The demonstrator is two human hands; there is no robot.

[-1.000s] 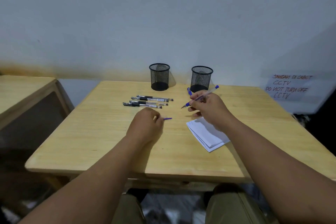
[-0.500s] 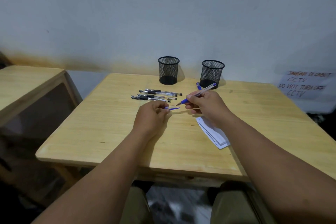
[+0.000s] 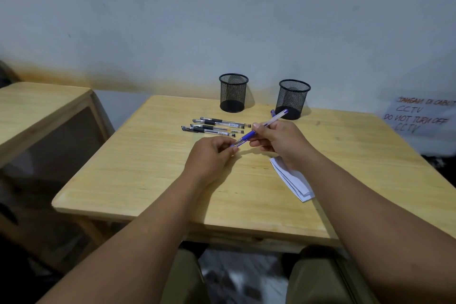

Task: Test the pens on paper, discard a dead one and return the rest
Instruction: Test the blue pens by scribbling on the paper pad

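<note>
Now the blue-gripped clear plastic pen point(image 3: 262, 128) is pinched mid-barrel by the right hand point(image 3: 278, 140), tip angled down toward the left hand point(image 3: 212, 155), whose fingertips are closed on a small blue cap point(image 3: 234, 147) at the nib — apparently for capping or uncapping. The folded white paper point(image 3: 293, 181) lies beside the right wrist, within reach for testing. Four black-gripped pens point(image 3: 214, 127) are lined up before two black mesh cups point(image 3: 233, 92) — seemingly awaiting their turn.

One head-worn view looks forward and down across the wooden table point(image 3: 153, 170) toward the wall point(image 3: 222, 15).
</note>
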